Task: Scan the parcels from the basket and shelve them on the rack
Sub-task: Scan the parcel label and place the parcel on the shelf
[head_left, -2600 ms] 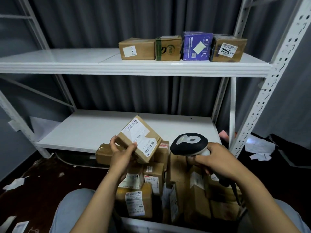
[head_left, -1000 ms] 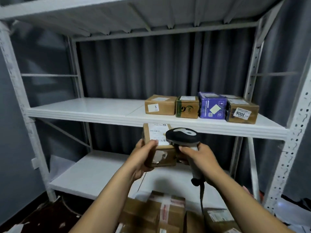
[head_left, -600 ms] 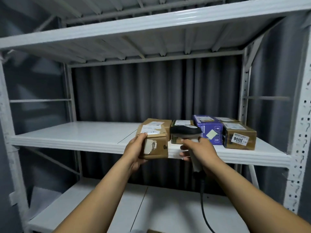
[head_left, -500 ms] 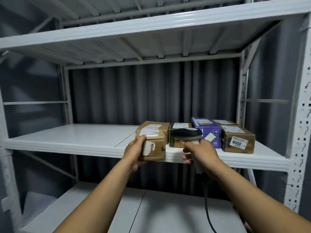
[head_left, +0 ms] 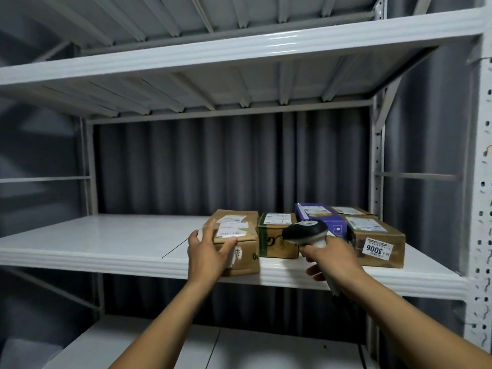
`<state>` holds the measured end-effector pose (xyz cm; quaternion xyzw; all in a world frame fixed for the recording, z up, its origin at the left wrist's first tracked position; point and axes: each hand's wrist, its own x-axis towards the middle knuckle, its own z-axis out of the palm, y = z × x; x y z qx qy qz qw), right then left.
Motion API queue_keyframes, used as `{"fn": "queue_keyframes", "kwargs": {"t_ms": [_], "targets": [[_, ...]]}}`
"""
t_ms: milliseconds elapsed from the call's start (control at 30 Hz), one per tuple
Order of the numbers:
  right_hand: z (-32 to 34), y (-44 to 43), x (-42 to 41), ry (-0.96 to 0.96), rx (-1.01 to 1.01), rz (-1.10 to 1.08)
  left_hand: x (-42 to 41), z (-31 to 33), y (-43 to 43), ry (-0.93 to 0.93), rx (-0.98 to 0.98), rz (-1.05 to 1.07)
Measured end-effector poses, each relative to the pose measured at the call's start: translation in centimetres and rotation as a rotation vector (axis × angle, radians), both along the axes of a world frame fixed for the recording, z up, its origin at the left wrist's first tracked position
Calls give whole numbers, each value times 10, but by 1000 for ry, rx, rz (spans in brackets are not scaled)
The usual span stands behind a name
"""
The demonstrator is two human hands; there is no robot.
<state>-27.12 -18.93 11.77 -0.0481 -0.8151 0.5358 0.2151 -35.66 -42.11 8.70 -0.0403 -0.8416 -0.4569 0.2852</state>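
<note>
White shelf (head_left: 106,243) against grey curtain (head_left: 199,166).

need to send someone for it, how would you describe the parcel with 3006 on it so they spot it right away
Look at the middle shelf of the white rack, where boxes sit in a row toward the right. The 3006 parcel is the brown box at the far right end, beside the purple box. It alone carries a white front sticker reading 3006, upside down.

Both forearms are bare, left hand (head_left: 206,255) and right hand (head_left: 332,258) ungloved.
</note>
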Motion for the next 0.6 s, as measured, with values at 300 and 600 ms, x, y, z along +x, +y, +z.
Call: {"fn": "queue_keyframes", "kwargs": {"t_ms": [300,600], "targets": [[-5,4,-4,-4,-5,-5,9,2,38,4,-314,146],[-19,3,-11,-24,-136,79,11,0,19,-26,-116,-52]]}}
